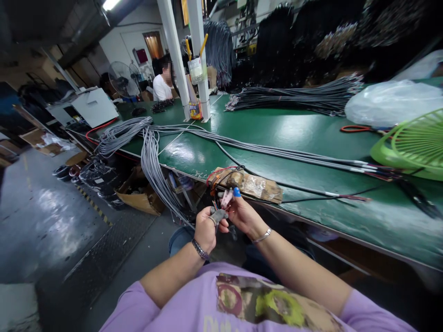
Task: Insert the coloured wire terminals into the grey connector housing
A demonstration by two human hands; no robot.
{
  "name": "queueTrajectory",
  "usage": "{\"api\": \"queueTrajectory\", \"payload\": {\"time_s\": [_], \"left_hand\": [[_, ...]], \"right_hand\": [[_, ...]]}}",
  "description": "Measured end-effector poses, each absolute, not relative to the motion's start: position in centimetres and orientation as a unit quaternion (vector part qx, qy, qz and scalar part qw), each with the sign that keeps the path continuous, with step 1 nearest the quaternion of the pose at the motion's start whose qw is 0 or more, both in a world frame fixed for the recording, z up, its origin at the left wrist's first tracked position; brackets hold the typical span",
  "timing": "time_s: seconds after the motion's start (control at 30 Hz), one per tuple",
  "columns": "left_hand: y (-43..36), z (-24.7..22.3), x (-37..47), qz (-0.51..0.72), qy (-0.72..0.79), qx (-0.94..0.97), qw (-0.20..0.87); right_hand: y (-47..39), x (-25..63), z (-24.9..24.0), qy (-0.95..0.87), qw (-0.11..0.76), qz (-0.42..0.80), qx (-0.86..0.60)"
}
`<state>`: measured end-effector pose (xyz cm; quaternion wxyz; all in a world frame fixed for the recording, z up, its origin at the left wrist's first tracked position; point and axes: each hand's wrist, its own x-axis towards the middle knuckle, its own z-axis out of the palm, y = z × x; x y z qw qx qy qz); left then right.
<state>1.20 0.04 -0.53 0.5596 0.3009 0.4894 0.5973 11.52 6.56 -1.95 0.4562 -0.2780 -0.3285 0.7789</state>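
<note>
Close to the table's front edge, my left hand (206, 227) is closed, its thumb and finger in grey coverings, pinching thin coloured wires (217, 204). My right hand (244, 216) meets it there, fingers closed on the same wires, with a blue cover on one fingertip. A small pale pink piece (226, 197) shows between the hands; whether it is a finger wrap or a part I cannot tell. Just beyond lies a wooden block (270, 188) wrapped in clear tape, with orange and red wires (215, 177) at its left end. The wire ends are partly hidden by my fingers.
Grey cables (242, 146) run along the green table (294, 127), and a coil (126, 133) hangs over its edge. At right are a green fan (411, 143) and a plastic bag (391, 103). Black cables (294, 97) lie behind. A person (162, 85) sits beyond the posts.
</note>
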Motion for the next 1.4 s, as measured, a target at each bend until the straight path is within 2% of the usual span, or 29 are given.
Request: {"api": "queueTrajectory", "payload": {"time_s": [0.17, 0.57, 0.97, 1.4], "left_hand": [[-0.9, -0.4, 1.0, 0.606, 0.474, 0.308, 0.559], [-0.1, 0.0, 0.6, 0.641, 0.482, 0.303, 0.514], [0.5, -0.3, 0.8, 0.628, 0.492, 0.283, 0.533], [0.4, 0.1, 1.2, 0.625, 0.490, 0.249, 0.554]], "right_hand": [[6.1, 12.3, -1.2, -0.241, 0.429, 0.832, -0.255], [5.9, 12.2, -1.2, -0.242, 0.440, 0.815, -0.291], [6.0, 12.2, -1.1, -0.242, 0.427, 0.823, -0.287], [6.4, 12.2, -2.0, -0.240, 0.453, 0.812, -0.278]]}}
